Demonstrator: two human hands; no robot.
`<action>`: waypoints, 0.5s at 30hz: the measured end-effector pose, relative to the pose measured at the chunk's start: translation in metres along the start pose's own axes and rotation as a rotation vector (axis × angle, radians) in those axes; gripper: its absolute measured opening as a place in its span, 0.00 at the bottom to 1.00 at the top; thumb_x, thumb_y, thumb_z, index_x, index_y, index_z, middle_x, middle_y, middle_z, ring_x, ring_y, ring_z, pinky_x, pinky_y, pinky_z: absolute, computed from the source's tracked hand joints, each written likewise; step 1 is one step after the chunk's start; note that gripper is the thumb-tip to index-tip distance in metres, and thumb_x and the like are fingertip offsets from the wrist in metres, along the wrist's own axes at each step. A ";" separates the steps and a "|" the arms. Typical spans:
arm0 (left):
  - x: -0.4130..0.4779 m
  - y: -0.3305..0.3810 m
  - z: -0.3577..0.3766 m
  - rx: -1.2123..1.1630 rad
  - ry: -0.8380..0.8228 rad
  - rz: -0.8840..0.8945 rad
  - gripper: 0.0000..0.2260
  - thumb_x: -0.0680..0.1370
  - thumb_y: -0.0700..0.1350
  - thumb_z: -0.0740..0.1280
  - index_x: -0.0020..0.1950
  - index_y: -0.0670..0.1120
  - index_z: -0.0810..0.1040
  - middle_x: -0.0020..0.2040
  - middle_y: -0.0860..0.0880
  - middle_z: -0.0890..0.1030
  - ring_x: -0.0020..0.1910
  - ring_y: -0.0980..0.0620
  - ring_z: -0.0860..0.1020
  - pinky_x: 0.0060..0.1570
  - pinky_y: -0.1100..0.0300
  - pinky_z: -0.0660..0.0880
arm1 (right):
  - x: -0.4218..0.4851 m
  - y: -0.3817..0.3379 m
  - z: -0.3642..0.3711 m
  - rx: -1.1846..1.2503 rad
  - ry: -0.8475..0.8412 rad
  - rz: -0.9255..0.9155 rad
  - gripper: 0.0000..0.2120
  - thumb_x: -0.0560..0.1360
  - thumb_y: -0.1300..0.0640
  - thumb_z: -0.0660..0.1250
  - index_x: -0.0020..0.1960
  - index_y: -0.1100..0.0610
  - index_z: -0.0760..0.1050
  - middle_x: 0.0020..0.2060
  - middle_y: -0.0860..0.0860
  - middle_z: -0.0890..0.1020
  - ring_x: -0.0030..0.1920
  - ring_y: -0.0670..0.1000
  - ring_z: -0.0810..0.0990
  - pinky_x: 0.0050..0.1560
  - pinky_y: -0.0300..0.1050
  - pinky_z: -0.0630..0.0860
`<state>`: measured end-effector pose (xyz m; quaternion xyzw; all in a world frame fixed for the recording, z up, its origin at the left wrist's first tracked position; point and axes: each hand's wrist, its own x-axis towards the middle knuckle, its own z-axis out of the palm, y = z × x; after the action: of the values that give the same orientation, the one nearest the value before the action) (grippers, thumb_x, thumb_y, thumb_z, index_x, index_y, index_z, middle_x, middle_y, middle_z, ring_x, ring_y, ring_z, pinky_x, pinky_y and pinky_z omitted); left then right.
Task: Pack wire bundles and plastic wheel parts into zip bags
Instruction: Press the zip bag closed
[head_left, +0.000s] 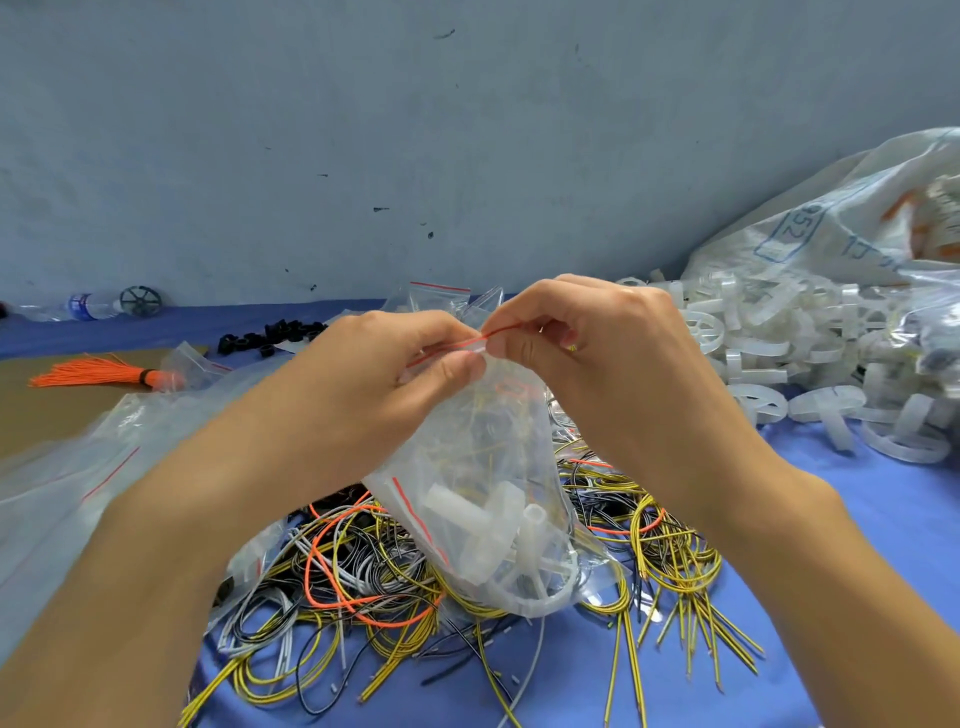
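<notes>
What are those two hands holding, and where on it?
Both the left hand and right hand pinch a filled zip bag at its red-lined top edge.

Both hands, left (395, 374) and right (582, 338), raised together, fingertips pinched

wheels (810, 358) right, wires (395, 587) under bag (498, 499)

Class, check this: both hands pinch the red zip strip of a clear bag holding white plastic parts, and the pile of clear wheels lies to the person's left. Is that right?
Not quite. In the head view the left hand and right hand do pinch the zip bag, but the pile of clear wheels lies to the person's right.
</notes>
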<state>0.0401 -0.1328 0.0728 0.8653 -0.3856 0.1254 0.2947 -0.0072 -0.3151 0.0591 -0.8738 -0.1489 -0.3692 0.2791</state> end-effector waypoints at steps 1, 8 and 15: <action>-0.001 0.000 -0.002 -0.005 -0.011 0.013 0.10 0.80 0.53 0.62 0.49 0.51 0.81 0.41 0.53 0.83 0.44 0.54 0.80 0.48 0.51 0.74 | 0.000 0.000 0.000 -0.002 -0.001 -0.003 0.04 0.77 0.53 0.70 0.48 0.49 0.84 0.42 0.46 0.84 0.41 0.46 0.78 0.48 0.47 0.74; 0.002 -0.003 0.004 0.022 0.068 0.043 0.09 0.80 0.51 0.63 0.49 0.50 0.82 0.39 0.53 0.82 0.42 0.52 0.79 0.45 0.51 0.72 | 0.001 0.000 0.001 -0.008 0.002 0.000 0.04 0.77 0.53 0.70 0.49 0.49 0.84 0.44 0.46 0.84 0.42 0.48 0.79 0.49 0.46 0.74; 0.003 -0.016 0.006 0.103 0.128 0.054 0.07 0.79 0.51 0.67 0.49 0.52 0.83 0.38 0.54 0.80 0.37 0.58 0.74 0.39 0.61 0.68 | 0.001 0.005 0.003 0.036 0.046 0.078 0.04 0.75 0.54 0.72 0.47 0.47 0.84 0.39 0.44 0.83 0.39 0.41 0.76 0.42 0.29 0.69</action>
<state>0.0537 -0.1295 0.0631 0.8587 -0.3824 0.2081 0.2703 -0.0027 -0.3175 0.0560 -0.8652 -0.1148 -0.3752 0.3121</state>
